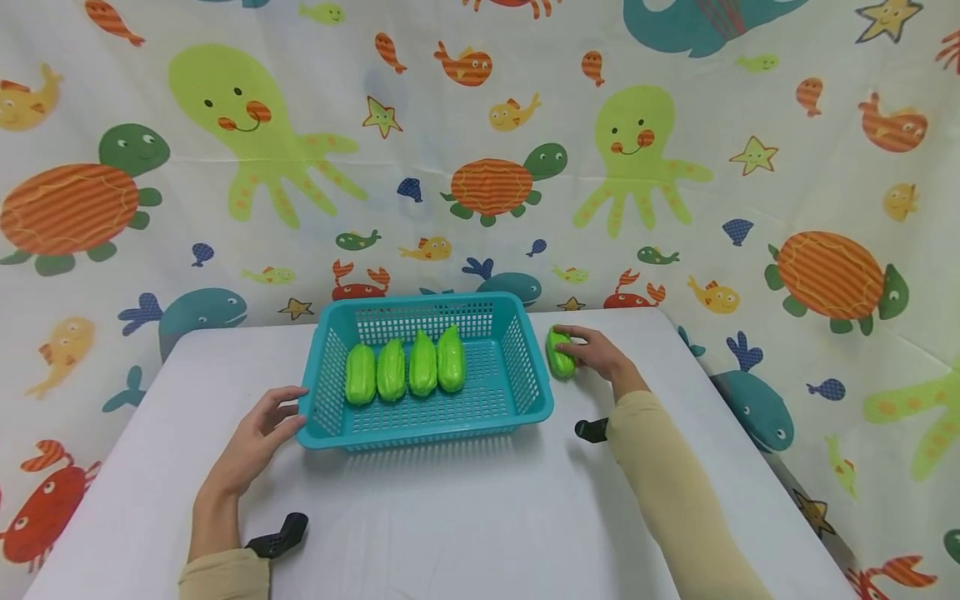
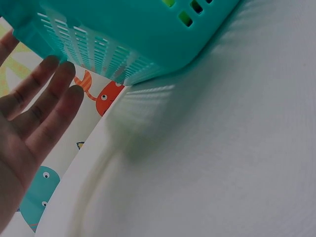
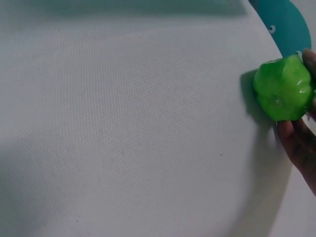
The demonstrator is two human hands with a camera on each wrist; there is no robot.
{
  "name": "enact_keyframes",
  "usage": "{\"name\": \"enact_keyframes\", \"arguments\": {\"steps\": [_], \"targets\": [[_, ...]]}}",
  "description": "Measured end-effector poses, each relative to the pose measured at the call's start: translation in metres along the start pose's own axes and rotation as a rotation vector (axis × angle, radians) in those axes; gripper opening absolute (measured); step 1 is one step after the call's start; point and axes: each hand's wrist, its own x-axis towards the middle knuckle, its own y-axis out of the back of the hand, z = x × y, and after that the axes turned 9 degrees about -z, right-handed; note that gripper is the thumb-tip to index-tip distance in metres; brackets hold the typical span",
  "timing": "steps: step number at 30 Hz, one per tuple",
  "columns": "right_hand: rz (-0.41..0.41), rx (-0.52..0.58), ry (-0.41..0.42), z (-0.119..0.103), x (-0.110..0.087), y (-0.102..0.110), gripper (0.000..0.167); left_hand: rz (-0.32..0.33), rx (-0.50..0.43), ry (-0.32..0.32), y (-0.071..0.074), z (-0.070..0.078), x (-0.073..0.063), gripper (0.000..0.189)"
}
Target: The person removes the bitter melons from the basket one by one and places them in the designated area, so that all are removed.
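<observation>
On the white table stands a turquoise plastic basket with slotted walls. Several bright green, ridged gourds lie side by side in its left and middle part. My left hand is at the basket's left rim; in the left wrist view its fingers are nearly straight, fingertips right at the rim. To the right of the basket, my right hand grips another green gourd between thumb and fingers. The right wrist view shows the rounded end of this gourd, close over the table.
A white curtain printed with sea animals hangs behind the table and along its right side. Black camera mounts stick out from both wrists. The white tabletop extends in front of the basket and to both sides.
</observation>
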Motion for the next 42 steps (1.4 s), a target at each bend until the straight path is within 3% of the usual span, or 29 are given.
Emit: {"name": "enact_keyframes", "arguments": {"steps": [20, 31, 42], "targets": [[-0.011, 0.029, 0.031, -0.005, 0.001, 0.003, 0.057, -0.002, -0.015, 0.005, 0.0, -0.002, 0.002, 0.048], [0.024, 0.067, 0.081, -0.01, 0.0, 0.009, 0.061, 0.001, -0.033, 0.006, -0.001, -0.005, 0.003, 0.049], [0.081, 0.088, 0.169, -0.038, 0.0, 0.021, 0.062, -0.003, -0.036, 0.012, -0.001, -0.006, 0.004, 0.049]]}}
